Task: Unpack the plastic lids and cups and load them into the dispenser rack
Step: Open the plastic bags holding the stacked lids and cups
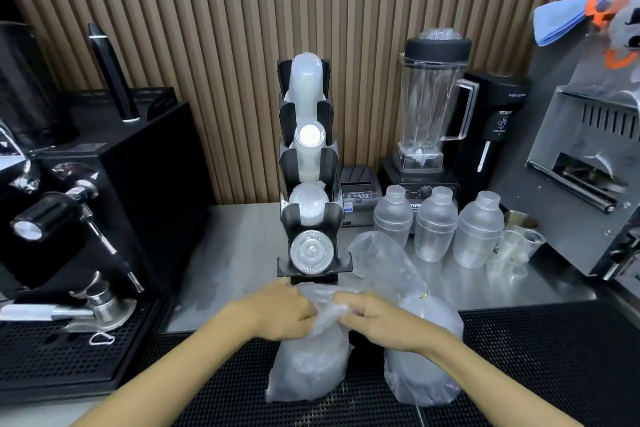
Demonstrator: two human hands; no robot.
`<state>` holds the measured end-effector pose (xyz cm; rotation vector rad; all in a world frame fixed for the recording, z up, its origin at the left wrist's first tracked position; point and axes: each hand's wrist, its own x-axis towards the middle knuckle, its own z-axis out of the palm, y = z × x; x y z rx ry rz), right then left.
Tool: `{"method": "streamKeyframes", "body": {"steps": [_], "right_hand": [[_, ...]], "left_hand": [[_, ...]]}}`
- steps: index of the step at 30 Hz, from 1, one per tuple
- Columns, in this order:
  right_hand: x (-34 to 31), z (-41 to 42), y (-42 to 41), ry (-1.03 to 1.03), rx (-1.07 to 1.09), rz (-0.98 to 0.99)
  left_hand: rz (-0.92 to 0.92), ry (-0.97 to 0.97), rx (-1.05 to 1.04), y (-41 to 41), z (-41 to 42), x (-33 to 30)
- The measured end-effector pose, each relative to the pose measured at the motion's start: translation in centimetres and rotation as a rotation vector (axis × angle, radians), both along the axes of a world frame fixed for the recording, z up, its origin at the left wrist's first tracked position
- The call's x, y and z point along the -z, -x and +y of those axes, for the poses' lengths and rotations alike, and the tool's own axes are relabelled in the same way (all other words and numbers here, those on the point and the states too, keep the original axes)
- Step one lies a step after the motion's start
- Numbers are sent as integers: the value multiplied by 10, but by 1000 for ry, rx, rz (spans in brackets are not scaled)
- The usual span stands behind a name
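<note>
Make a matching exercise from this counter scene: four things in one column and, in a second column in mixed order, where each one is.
Things
1. dispenser rack
2. blender
3. three shaker bottles
4. plastic bag gripped by the left hand and right hand

Places
A. in a row on the steel counter, in front of the blender
B. on the black mat, nearest the person
C. in the middle of the counter, holding cups and lids
D. at the back by the slatted wall, right of the rack

Pairs: 1-C, 2-D, 3-A, 4-B
</note>
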<state>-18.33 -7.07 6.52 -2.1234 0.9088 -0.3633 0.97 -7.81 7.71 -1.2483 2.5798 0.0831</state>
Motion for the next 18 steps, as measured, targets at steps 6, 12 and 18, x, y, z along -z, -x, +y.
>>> {"method": "streamKeyframes", "body": {"steps": [6,12,18], "right_hand": [[7,3,-8,597,-165,597],[20,-2,-5,928,-227,523],[24,13,2,1009,-364,331]], "left_hand": [[-81,-4,71,-9,3,0],[204,123,217,-30,10,14],[88,304,117,-39,18,36]]}}
